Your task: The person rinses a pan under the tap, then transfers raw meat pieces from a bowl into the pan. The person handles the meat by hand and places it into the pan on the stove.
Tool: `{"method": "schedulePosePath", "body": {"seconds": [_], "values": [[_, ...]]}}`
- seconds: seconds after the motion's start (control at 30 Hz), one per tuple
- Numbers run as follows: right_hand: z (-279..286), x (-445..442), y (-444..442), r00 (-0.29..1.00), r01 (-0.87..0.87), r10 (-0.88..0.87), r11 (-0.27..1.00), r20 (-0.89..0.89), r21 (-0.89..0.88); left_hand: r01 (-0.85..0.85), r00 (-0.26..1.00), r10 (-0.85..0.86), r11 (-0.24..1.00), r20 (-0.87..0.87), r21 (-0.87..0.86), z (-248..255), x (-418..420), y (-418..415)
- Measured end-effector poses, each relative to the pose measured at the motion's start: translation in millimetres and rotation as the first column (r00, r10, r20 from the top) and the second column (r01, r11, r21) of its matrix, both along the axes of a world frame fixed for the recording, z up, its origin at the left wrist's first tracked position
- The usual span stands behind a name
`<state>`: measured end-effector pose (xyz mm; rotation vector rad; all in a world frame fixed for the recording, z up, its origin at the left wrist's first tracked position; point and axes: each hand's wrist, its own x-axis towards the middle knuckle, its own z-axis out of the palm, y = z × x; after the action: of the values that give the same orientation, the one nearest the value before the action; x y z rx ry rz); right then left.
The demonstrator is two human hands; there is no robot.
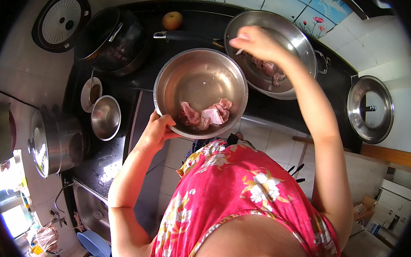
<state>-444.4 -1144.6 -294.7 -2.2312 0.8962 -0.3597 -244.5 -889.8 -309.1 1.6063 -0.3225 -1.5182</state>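
My left hand (158, 130) grips the lower left rim of a stainless steel bowl (202, 75), which is held up in front of me. Several raw meat pieces (215, 113) lie along the near side of that bowl. To the right and behind is a wide steel frying pan (299, 48) with a black handle. More raw meat (267, 67) rests on its bottom. Above the pan's left part is my right hand (251, 42), blurred, with its fingers bent together. A small pale bit shows just under the fingers; whether they hold it, I cannot tell.
A rice cooker (115, 45), a small steel bowl (106, 117), a white dish (86, 95) and a lidded steel pot (56, 144) stand at the left. An orange-yellow fruit (172, 21) lies behind the pan handle. A glass-centred lid (371, 109) is at the far right.
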Motion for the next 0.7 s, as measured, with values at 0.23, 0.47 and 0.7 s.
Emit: {"method": "schedulePosePath", "body": {"seconds": [0.23,0.47,0.7], "values": [[-72,-86,-84,0.812,0.265,-0.339,0.939,-0.474,-0.217,-0.032,0.999,0.032,0.999,-0.010,0.015,-6,2,1],[-22,-69,-46,0.925,0.183,-0.294,0.899,-0.241,-0.398,-0.004,0.999,0.003,1.000,-0.046,-0.021,1,4,-2],[20,14,102,0.810,-0.549,0.526,0.835,-0.260,-0.022,0.000,0.994,-0.007,0.998,-0.113,-0.066,-8,7,-2]]}}
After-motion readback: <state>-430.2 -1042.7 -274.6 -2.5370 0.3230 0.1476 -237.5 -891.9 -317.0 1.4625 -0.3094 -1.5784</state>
